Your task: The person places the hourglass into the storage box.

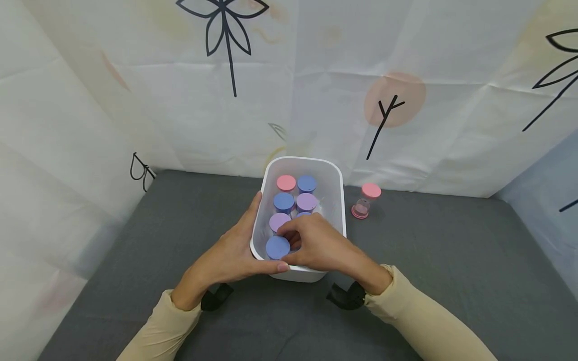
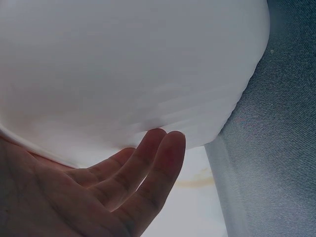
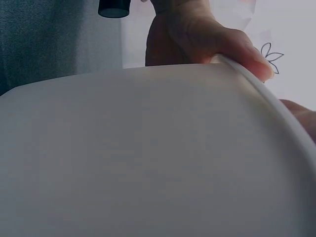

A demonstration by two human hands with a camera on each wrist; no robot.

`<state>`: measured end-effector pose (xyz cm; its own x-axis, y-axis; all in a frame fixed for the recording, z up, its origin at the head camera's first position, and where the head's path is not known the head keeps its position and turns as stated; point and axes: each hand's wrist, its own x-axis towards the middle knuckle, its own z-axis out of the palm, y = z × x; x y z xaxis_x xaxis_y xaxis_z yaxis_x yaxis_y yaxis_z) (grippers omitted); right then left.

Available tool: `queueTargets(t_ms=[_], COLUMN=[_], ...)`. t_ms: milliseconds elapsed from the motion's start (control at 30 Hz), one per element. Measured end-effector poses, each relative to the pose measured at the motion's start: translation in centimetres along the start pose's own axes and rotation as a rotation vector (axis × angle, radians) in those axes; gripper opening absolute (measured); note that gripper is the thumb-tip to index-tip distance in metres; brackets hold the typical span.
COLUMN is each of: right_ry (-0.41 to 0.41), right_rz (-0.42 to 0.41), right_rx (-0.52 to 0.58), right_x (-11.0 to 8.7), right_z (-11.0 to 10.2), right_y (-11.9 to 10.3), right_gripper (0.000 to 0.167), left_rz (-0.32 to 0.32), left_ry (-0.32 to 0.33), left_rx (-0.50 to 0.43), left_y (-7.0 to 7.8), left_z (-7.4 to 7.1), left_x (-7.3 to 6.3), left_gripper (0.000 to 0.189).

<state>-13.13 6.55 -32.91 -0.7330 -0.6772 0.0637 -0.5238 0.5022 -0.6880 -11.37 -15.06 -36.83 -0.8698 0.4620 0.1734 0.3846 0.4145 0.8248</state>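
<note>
A white plastic bin (image 1: 335, 215) holds several sand timers with coloured round caps. My left hand (image 1: 230, 253) grips the bin at its near left corner, thumb along the front rim and fingers against the outer side wall. In the left wrist view, the fingertips (image 2: 170, 148) lie against that white wall. My right hand (image 1: 322, 243) reaches inside over the near rim and pinches a blue-capped sand timer (image 1: 277, 246) between thumb and fingers. The timer's lower part is hidden. Beyond it sit a lilac-capped timer (image 1: 280, 221) and another blue-capped timer (image 1: 284, 201).
On the dark grey cloth table (image 1: 433, 240), a pink sand timer (image 1: 363, 204) stands right of the bin. A pink-capped timer (image 1: 286, 183) and a blue-capped one (image 1: 306, 183) are at the bin's far end. A patterned white curtain (image 1: 316, 100) hangs behind the table.
</note>
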Motion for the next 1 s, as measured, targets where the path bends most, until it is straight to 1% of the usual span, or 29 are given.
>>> queueTargets(t_ms=[167, 367, 600, 733, 1000], right_ry=[-0.005, -0.009, 0.021, 0.032, 0.042], right_rz=[0.000, -0.018, -0.040, -0.036, -0.001], right_rx=[-0.002, -0.041, -0.099, -0.107, -0.103], right_x=[0.20, 0.45, 0.63, 0.64, 0.37], right_z=[0.17, 0.33, 0.48, 0.51, 0.58], right_y=[-0.11, -0.10, -0.10, -0.14, -0.12], right_gripper=[0.028, 0.025, 0.023, 0.024, 0.031], left_rz=[-0.008, -0.017, -0.010, -0.013, -0.004], left_ry=[-0.002, -0.001, -0.006, -0.005, 0.000], left_rx=[-0.008, -0.006, -0.016, -0.015, -0.010], left_y=[0.09, 0.06, 0.07, 0.07, 0.14], left_z=[0.00, -0.01, 0.00, 0.02, -0.05], left_x=[-0.08, -0.11, -0.03, -0.01, 0.02], left_gripper=[0.133, 0.134, 0.133, 0.133, 0.132])
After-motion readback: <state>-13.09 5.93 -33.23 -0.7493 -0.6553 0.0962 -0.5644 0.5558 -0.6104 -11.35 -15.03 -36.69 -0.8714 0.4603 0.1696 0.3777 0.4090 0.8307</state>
